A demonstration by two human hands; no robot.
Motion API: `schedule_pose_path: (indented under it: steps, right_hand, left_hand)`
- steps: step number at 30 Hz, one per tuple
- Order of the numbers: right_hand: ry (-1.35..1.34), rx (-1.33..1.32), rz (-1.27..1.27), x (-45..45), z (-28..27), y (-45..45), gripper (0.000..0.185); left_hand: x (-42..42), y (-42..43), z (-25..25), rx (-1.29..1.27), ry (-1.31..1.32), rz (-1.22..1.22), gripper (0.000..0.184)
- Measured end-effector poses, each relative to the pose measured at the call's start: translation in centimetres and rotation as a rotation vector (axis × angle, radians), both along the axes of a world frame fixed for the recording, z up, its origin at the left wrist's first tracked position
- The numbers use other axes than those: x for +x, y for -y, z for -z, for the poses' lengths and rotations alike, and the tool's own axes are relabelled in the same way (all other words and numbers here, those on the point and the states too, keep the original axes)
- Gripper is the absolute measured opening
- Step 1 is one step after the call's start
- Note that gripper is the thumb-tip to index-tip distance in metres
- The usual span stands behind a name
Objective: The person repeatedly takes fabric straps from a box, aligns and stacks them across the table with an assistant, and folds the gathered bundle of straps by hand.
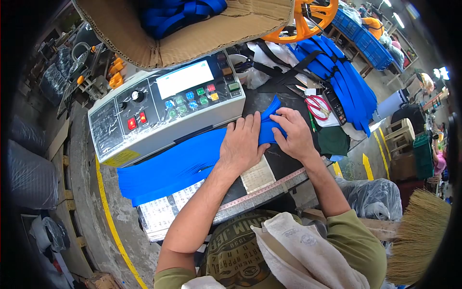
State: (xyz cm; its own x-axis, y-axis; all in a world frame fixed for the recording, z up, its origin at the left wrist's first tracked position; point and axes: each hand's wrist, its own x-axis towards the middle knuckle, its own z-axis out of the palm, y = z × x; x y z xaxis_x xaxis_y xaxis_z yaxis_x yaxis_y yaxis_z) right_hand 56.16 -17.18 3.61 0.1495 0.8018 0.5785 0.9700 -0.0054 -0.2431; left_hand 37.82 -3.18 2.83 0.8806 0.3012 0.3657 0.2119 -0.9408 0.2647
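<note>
A thick bundle of blue webbing straps (168, 166) lies lengthwise over the front of the worktable, its cut ends fanned out at the left. My left hand (242, 143) rests flat on top of the bundle near its right end, fingers stretched out and thumb apart. Just beside it, my right hand (294, 132) has its thumb and fingers bent around the strap ends, where a few strips splay upward. The fingertips' exact hold is partly hidden by the hand. Under the bundle, paper sheets with writing (260, 176) show on the dark tabletop.
Behind the straps stands a control machine (166, 103) with a lit screen. Above it is a cardboard box (207, 36) holding blue webbing. Right of it are more blue straps (337, 72), red-handled scissors (317, 107) and a calculator (334, 103). A measuring tape (262, 189) lines the front edge.
</note>
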Motion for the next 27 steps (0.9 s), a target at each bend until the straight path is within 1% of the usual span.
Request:
schedule_pose_path:
  steps: [3, 14, 27]
  right_hand:
    - [0.017, 0.031, -0.017, 0.06, -0.01, 0.00, 0.035]
    - [0.005, -0.076, 0.001, 0.11, 0.08, 0.16, 0.043]
    - [0.050, -0.049, -0.001, 0.26, 0.52, 0.03, 0.039]
  left_hand:
    - [-0.01, 0.04, -0.04, -0.001, -0.011, -0.003, 0.097]
    - [0.05, 0.01, -0.12, 0.005, 0.009, 0.000, 0.097]
    - [0.07, 0.00, -0.30, -0.023, -0.004, 0.000, 0.098]
